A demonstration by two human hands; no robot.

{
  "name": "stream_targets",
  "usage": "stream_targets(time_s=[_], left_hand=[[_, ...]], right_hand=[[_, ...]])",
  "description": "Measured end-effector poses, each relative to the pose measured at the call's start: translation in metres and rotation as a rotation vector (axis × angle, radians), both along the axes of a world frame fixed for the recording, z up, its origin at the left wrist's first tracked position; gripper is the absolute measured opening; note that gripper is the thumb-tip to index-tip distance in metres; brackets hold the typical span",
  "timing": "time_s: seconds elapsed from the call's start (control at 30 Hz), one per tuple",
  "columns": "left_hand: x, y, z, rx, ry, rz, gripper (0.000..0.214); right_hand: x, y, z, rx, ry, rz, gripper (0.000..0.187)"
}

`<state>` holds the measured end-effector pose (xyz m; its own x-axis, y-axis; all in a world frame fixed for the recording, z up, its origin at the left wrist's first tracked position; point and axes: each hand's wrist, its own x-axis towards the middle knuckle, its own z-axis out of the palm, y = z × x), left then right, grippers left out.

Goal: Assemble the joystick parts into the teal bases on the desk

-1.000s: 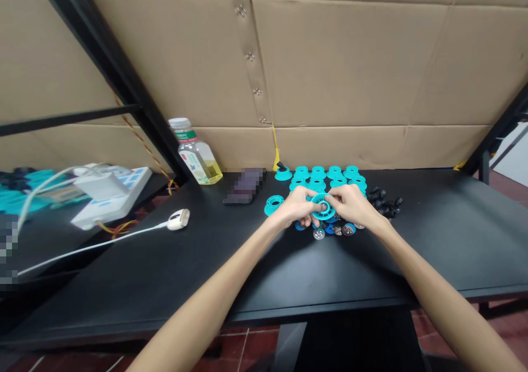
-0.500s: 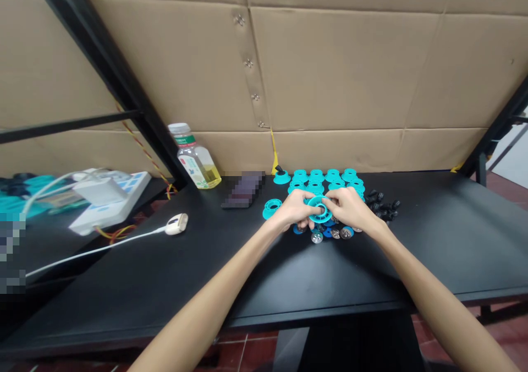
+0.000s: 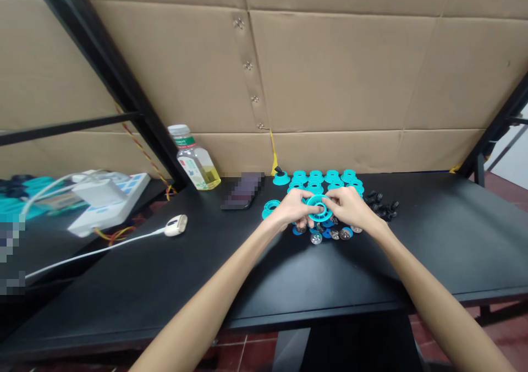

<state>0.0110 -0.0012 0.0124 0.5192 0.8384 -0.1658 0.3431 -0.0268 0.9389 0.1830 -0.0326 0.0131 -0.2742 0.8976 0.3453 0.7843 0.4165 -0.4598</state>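
Observation:
My left hand [image 3: 293, 207] and my right hand [image 3: 348, 206] meet over the black table, both gripping a teal plastic spool [image 3: 319, 208] by its flange, with fingertips near its central hole. Rows of similar teal spools [image 3: 325, 180] stand just beyond my hands. Another teal spool [image 3: 270, 209] lies beside my left hand. Below the held spool is a scatter of blue discs and clear domed pieces [image 3: 328, 232]. A heap of small black parts [image 3: 379, 204] lies right of my right hand. A teal base with a black knob [image 3: 281, 178] stands at the back left.
A bottle with yellow liquid [image 3: 194, 164] and a blurred-out phone [image 3: 242, 191] stand on the black table [image 3: 124, 284]. A white corded device [image 3: 175, 225] lies left, near a power strip [image 3: 109, 204]. Cardboard sheets [image 3: 342, 75] form the back wall.
The view has shifted slightly, moving the table scene a little. Both hands stay on the teal spool, which has turned or moved only slightly between their fingers.

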Motion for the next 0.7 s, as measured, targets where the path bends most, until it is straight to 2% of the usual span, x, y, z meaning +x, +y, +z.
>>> stream_targets(time_s=[0.43,0.7], left_hand=[[-0.0028,0.0030,-0.0019,-0.008,-0.011,-0.014,0.040],[-0.0042,0.0024,0.0003,-0.031,0.001,-0.036,0.055]], right_hand=[[0.0027,0.0020,0.0005,0.009,-0.011,0.002,0.035],[0.0022,0.0003,0.0012,0.029,0.009,-0.001,0.036]])
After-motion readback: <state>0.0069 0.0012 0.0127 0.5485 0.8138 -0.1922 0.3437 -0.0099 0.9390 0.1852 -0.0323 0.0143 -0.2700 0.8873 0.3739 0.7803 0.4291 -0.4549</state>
